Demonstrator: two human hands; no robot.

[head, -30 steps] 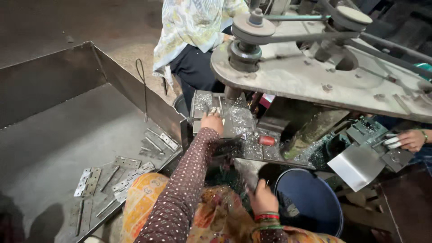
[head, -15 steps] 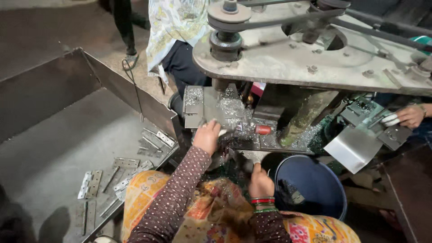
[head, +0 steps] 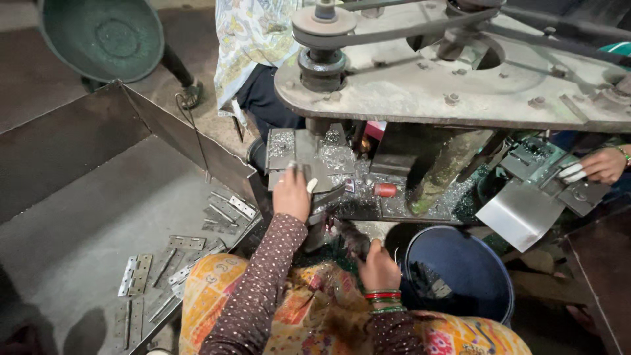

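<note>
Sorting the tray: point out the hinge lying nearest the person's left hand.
The bright hinge at the tray's upper right corner, just below-left of the left hand; the other hinges lie farther down-left.

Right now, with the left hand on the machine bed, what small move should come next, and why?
Probably press the flat metal piece steady under the left hand. That hand already rests on it at the machine bed, while the right hand grips a dark handle low beside the blue bucket.

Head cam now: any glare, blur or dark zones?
Head view: mostly sharp; bright glare on the bent metal sheet at right; deep shadow at the lower left corner and far right edge; left hand and right hand evenly lit; wide-angle bending toward the edges.
</note>
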